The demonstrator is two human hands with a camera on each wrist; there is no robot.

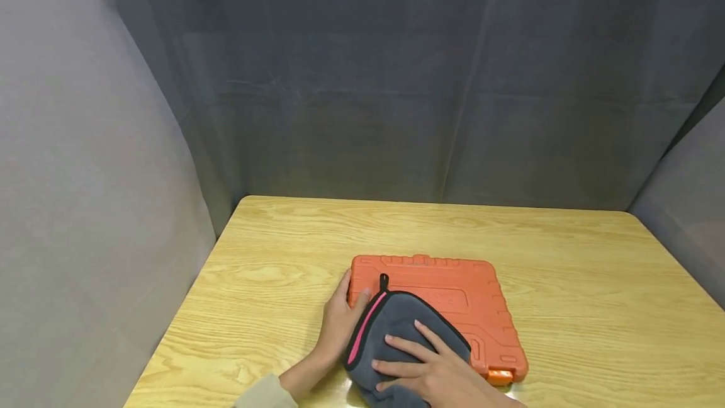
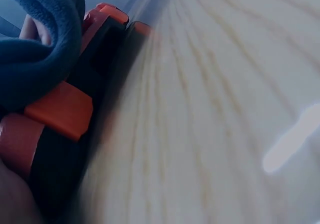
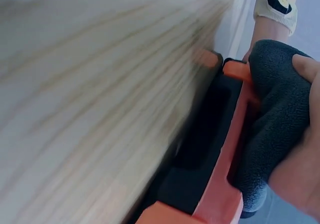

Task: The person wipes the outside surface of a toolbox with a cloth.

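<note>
An orange hard plastic case (image 1: 481,294) with a black lower half lies flat on the wooden table. My left hand (image 1: 335,326) grips its left side, thumb on the lid's edge. Over the front left of the lid lies a dark grey fleece piece (image 1: 404,313), shaped like a pouch, with black trim, a pink strip and a black loop. My right hand (image 1: 436,370) presses on this fleece with fingers spread and nearly straight. In the left wrist view the fleece (image 2: 50,79) hangs in a fold by an orange latch (image 2: 62,109).
The table (image 1: 272,250) has a light wood grain, and its far edge meets a dark grey curtain (image 1: 362,93). Pale grey cloth (image 1: 85,175) closes off the left side. Another orange latch (image 1: 501,376) sits at the case's front right corner.
</note>
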